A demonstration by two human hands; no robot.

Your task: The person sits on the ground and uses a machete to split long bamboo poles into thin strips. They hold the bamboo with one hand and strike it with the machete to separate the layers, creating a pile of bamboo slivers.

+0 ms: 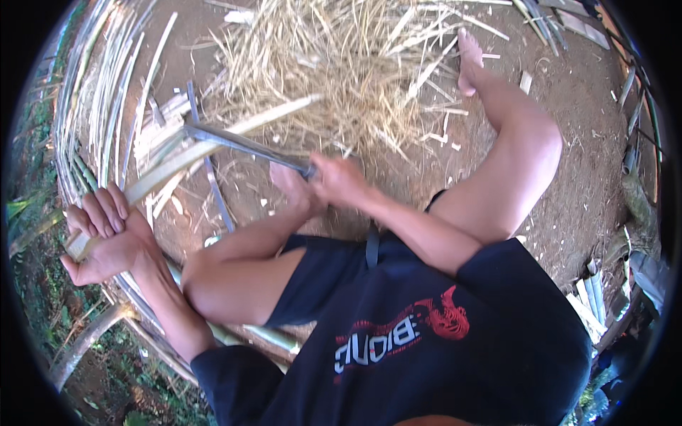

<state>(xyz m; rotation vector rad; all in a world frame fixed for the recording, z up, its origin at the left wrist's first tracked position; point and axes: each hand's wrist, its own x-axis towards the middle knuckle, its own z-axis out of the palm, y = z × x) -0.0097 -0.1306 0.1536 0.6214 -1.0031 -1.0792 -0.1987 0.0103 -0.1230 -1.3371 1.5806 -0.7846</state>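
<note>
My left hand is out at the left, palm up, with its fingers curled over the near end of a long pale bamboo strip. The strip slants away to the upper right, and its far end lies over the shavings. In front of my body, my right hand is closed around the handle of a long machete. Its grey blade points left and crosses the strip around mid-length. Whether the edge bites into the strip or only rests on it, I cannot tell.
A big heap of straw-coloured shavings covers the brown dirt ground ahead. Long split strips lie in a bundle at the far left. A dark flat bar lies below the blade. My bare foot is close under the machete handle.
</note>
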